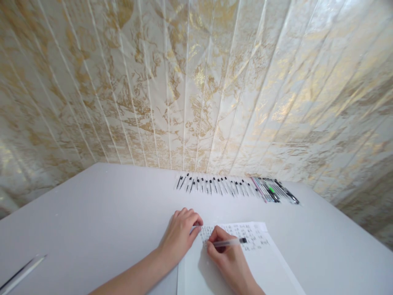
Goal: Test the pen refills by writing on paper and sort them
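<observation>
Pinching pen [225, 243], right hand [230, 256] rests on paper [265, 268] amid handwriting [252, 237]; left hand [182, 229] relaxed, grasping nothing, at paper's far left corner; best press there for steady strokes

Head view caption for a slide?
Right hand holds pen over handwritten sheet; left hand at its edge; pens beyond.

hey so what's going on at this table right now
A person's right hand holds a clear-barrelled pen over a sheet of paper with handwriting across its upper part; the pen's writing end is hard to make out. The left hand rests by the sheet's upper left corner, holding no pen. Beyond the paper, a long row of pens lies on the white table.
</observation>
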`<state>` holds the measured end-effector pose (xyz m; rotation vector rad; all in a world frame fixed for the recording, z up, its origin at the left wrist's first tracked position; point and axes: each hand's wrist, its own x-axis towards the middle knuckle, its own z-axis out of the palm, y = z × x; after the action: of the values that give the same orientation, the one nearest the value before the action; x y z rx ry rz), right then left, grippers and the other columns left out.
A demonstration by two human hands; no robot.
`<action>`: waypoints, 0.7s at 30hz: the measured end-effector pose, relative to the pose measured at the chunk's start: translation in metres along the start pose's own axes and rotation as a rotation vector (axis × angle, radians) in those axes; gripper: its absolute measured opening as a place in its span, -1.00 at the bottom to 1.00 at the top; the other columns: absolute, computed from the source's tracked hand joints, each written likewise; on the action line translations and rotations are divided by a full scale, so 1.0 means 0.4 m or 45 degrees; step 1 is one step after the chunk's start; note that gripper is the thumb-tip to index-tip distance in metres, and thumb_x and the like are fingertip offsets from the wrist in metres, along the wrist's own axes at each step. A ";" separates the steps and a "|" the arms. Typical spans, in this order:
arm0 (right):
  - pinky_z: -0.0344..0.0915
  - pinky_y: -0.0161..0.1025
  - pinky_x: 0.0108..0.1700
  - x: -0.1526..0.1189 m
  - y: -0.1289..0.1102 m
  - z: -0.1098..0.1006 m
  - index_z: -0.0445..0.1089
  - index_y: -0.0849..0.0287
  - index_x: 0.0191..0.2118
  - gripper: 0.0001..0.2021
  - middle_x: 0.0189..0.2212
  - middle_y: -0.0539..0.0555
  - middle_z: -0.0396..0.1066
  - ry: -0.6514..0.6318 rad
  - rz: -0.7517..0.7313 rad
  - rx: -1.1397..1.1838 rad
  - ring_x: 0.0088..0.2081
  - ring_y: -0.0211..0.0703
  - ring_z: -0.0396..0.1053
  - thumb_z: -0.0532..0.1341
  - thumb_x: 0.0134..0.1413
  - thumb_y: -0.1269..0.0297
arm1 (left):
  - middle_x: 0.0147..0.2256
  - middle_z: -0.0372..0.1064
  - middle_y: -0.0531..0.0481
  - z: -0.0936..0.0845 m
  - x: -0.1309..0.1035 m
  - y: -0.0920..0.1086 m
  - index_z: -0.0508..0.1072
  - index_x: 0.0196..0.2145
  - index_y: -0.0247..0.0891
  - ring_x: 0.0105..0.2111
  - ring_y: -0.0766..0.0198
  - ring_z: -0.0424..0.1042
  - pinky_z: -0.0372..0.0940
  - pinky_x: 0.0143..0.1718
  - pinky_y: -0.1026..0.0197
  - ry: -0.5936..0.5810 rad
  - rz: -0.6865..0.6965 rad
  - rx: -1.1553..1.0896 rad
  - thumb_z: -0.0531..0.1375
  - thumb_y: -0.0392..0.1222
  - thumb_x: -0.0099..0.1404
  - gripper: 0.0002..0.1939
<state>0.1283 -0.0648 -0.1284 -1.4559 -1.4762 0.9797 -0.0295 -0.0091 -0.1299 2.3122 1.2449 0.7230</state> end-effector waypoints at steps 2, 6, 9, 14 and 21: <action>-0.03 -0.32 -0.50 0.000 -0.001 0.000 0.15 0.15 -0.58 -0.85 -0.66 -0.10 0.12 0.001 -0.016 -0.013 -0.56 -0.29 0.04 0.14 -0.10 0.34 | -0.34 0.39 0.09 0.002 0.000 -0.001 0.38 -0.36 -0.18 -0.26 0.20 0.28 0.05 -0.21 0.16 0.009 0.001 0.005 0.16 -0.35 0.22 -0.91; -0.04 -0.33 -0.51 0.000 0.000 0.000 0.12 0.14 -0.58 -0.85 -0.67 -0.11 0.09 0.008 -0.024 -0.035 -0.56 -0.30 0.03 0.12 -0.11 0.35 | -0.35 0.38 0.09 0.004 -0.001 0.000 0.38 -0.36 -0.17 -0.25 0.20 0.28 0.06 -0.20 0.16 0.028 0.007 0.008 0.16 -0.36 0.22 -0.90; -0.07 -0.33 -0.52 -0.001 0.001 0.001 0.11 0.14 -0.59 -0.85 -0.68 -0.12 0.06 0.008 -0.020 -0.029 -0.57 -0.31 0.00 0.12 -0.13 0.37 | -0.34 0.38 0.09 0.003 -0.003 0.002 0.38 -0.36 -0.17 -0.25 0.21 0.28 0.06 -0.21 0.16 0.027 0.008 0.008 0.16 -0.36 0.22 -0.90; -0.05 -0.34 -0.52 -0.001 0.001 0.001 0.14 0.15 -0.59 -0.86 -0.68 -0.11 0.09 0.010 -0.032 -0.011 -0.57 -0.31 0.02 0.13 -0.13 0.36 | -0.34 0.39 0.09 0.004 -0.004 0.001 0.38 -0.36 -0.17 -0.25 0.20 0.28 0.05 -0.22 0.16 0.020 0.003 0.010 0.16 -0.35 0.22 -0.90; -0.06 -0.32 -0.51 0.000 0.007 0.002 0.10 0.14 -0.59 -0.85 -0.68 -0.11 0.07 0.000 -0.012 -0.015 -0.57 -0.30 0.01 0.12 -0.14 0.37 | -0.34 0.39 0.09 0.002 0.001 -0.001 0.38 -0.36 -0.17 -0.25 0.21 0.29 0.06 -0.21 0.16 0.018 0.006 0.012 0.15 -0.35 0.23 -0.91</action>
<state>0.1287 -0.0648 -0.1314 -1.4559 -1.4897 0.9672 -0.0290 -0.0086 -0.1308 2.3219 1.2526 0.7379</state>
